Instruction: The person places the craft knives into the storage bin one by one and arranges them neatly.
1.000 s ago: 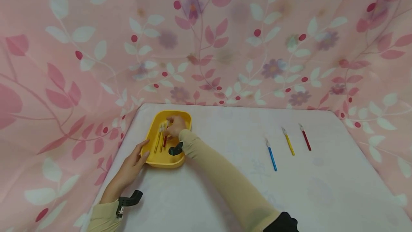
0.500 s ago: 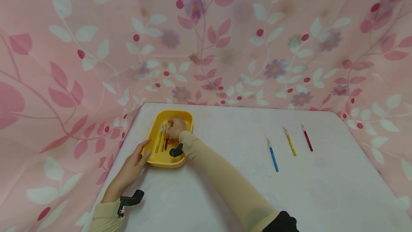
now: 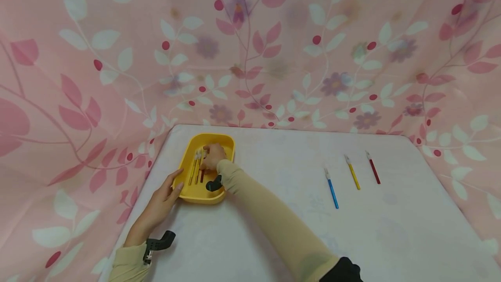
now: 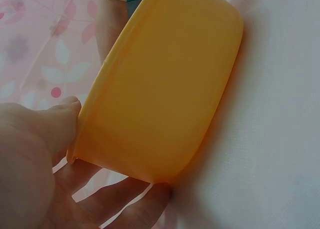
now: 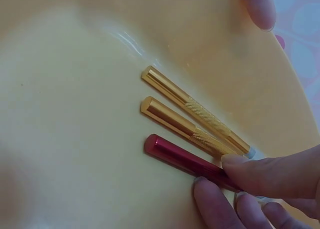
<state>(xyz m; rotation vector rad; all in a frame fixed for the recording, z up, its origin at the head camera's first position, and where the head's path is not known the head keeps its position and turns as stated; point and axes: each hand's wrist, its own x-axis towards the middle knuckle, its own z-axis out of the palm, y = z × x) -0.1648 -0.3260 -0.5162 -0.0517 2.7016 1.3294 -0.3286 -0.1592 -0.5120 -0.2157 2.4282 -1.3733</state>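
Note:
Inside a yellow tray [image 3: 201, 198] at the table's far left, my right hand [image 3: 213, 156] pinches a red craft knife [image 5: 172, 155] between thumb and fingers. The red knife lies on the tray floor, beside two gold-yellow craft knives, the nearer one [image 5: 172, 118] and the farther one [image 5: 172, 89], roughly parallel with it. Their knurled grips show in the right wrist view; my fingers partly hide the tip ends. My left hand [image 3: 158, 201] holds the tray's near left corner, thumb at the rim and fingers against the outer wall [image 4: 160, 94].
On the right half of the white table [image 3: 274, 212] lie three more knives, apart from one another: a blue one [image 3: 332, 193], a yellow one [image 3: 353, 175] and a red one [image 3: 373, 169]. A pink floral cloth [image 3: 274, 55] stands behind the table.
The red knife in the tray has shifted slightly toward the near end, with its end closer in line with the yellow ones. My left hand keeps its hold.

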